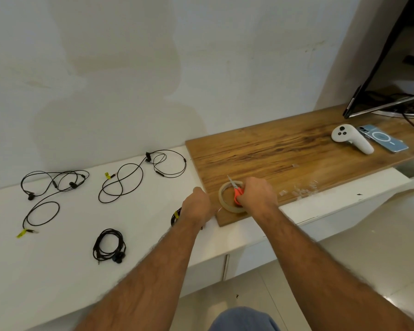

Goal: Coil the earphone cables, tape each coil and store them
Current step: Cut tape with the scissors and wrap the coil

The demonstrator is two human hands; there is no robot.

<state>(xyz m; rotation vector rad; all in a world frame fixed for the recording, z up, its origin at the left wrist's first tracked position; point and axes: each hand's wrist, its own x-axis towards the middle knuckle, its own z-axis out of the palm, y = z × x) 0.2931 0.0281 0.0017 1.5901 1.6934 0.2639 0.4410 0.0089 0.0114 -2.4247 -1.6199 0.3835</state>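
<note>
The right hand (257,191) grips orange scissors (236,191) over the tape roll (225,199) on the wooden board (285,149), the left hand (197,203) curls beside it, its hold unclear, and earphones (109,246) lie left on the white worktop (65,271).

Arms: both forearms were bare from the lower frame edge to the wrists, with dark hair along them and no sleeve in view.
Left hand (197,204): it was bare, with no ring, watch or band showing.
Right hand (257,192): it was likewise bare, its wrist unadorned.
Clothing: a patch of blue denim-like fabric (243,318), probably a trouser knee, showed at the bottom edge.
</note>
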